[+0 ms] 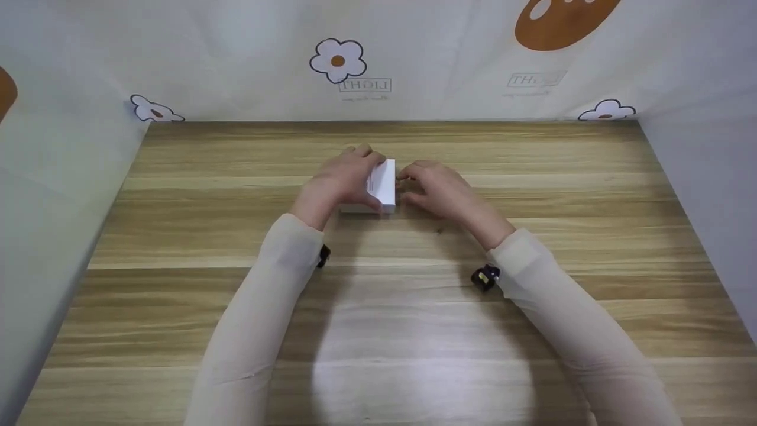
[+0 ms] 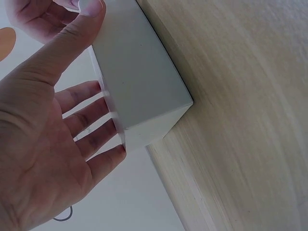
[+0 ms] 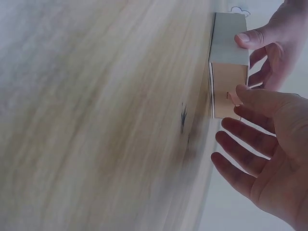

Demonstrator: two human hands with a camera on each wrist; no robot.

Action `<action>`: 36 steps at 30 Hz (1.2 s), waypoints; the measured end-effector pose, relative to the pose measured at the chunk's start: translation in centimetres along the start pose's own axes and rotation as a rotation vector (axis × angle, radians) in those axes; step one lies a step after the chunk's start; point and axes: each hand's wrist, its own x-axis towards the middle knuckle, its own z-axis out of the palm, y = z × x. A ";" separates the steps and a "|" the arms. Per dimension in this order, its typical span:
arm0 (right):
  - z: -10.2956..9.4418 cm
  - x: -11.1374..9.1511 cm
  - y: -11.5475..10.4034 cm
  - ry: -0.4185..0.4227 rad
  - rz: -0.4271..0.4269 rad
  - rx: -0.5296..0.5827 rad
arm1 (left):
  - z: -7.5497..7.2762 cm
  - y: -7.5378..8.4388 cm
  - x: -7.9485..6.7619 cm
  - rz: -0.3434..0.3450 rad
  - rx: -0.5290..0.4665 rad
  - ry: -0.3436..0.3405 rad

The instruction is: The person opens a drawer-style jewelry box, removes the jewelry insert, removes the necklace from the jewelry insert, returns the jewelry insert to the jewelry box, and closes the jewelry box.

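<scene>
White box braced on the bench.
Your left hand grips it, thumb near, fingers far, probably to steady it; your right hand pinches the tab at its brown end, other fingers extended clear.

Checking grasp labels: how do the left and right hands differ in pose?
1. Left hand grips the white box from above; right hand is at the box's tan end, thumb and forefinger by a small tab (pinch unclear).
2. In the head view, left hand hides part of the box top; right hand sits beside it.
Shared: both are bare, with pale sleeves.
</scene>
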 end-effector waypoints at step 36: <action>1.0 1.0 -0.5 0.035 0.062 -0.015 | 0.1 0.0 0.0 -0.006 -0.003 0.005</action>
